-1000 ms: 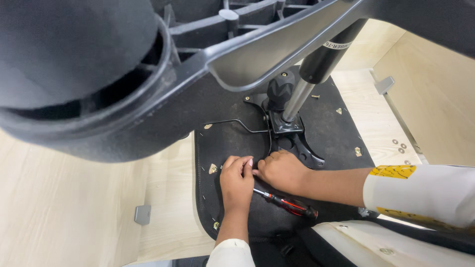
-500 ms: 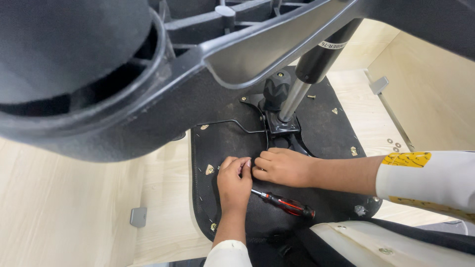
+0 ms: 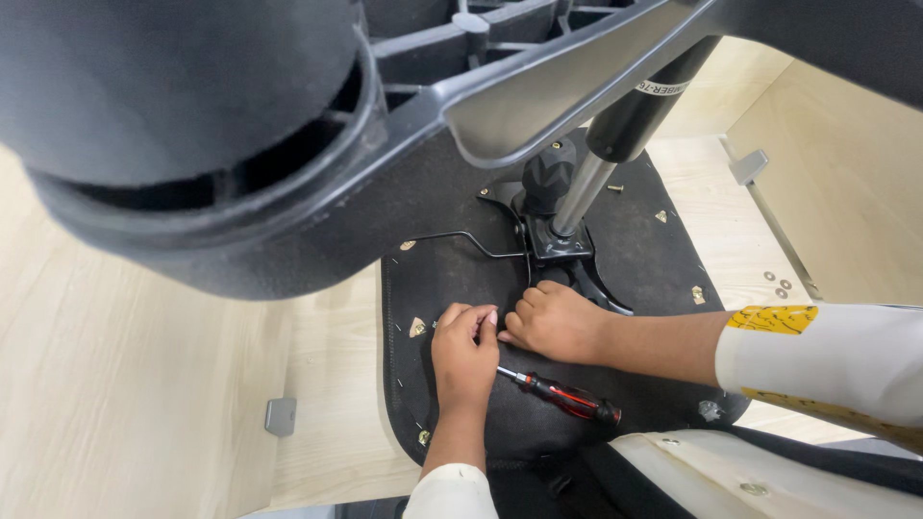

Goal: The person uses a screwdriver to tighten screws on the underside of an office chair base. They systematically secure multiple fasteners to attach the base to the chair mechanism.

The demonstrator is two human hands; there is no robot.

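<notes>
A black chair seat (image 3: pixel 452 259) lies upside down on the floor, with its metal mechanism (image 3: pixel 558 240) and gas cylinder (image 3: pixel 615 144) rising from it. My left hand (image 3: pixel 466 351) rests on the seat's underside with thumb and fingertips pinched together; whether they hold a small part is hidden. My right hand (image 3: pixel 558 322) lies just right of it, fingers curled at the lower edge of the mechanism plate, touching my left fingertips. A red and black screwdriver (image 3: pixel 562 396) lies loose on the seat below both hands.
The chair's black star base and a caster (image 3: pixel 192 115) loom close across the top of the view. Small washers (image 3: pixel 779 284) lie on the pale wooden floor at right. A grey metal bracket (image 3: pixel 281 415) sits at lower left, another (image 3: pixel 748 165) at upper right.
Both hands stay at the same spot by the mechanism; my left fingers have closed a little toward my right hand. The screwdriver has not moved.
</notes>
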